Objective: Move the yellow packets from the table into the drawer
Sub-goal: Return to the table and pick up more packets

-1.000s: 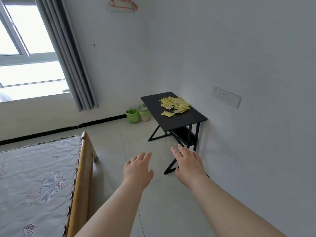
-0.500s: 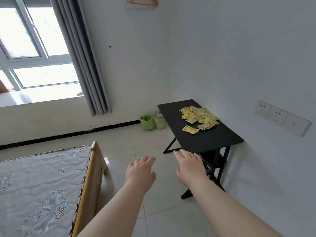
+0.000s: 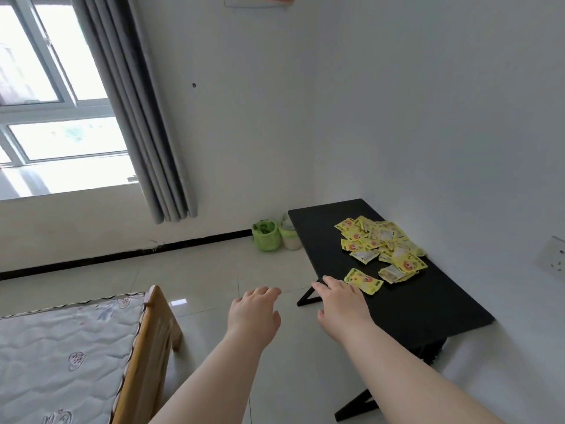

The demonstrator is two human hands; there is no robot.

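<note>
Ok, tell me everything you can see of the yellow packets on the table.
The yellow packets are small flat sachets, glossy like foil or plastic, with a red round print; a few show a pale grey face. Most lie in a loose overlapping heap on the black table, toward the wall side. A single packet lies flat, apart from the heap on its near side. The right hand reaches right up to it, fingers straight; whether they touch it cannot be told.

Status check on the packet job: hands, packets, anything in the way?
Left hand open, empty, above floor. Right hand open, by nearest packet. Other yellow packets heaped on black table. No drawer in view; nothing blocking.
</note>
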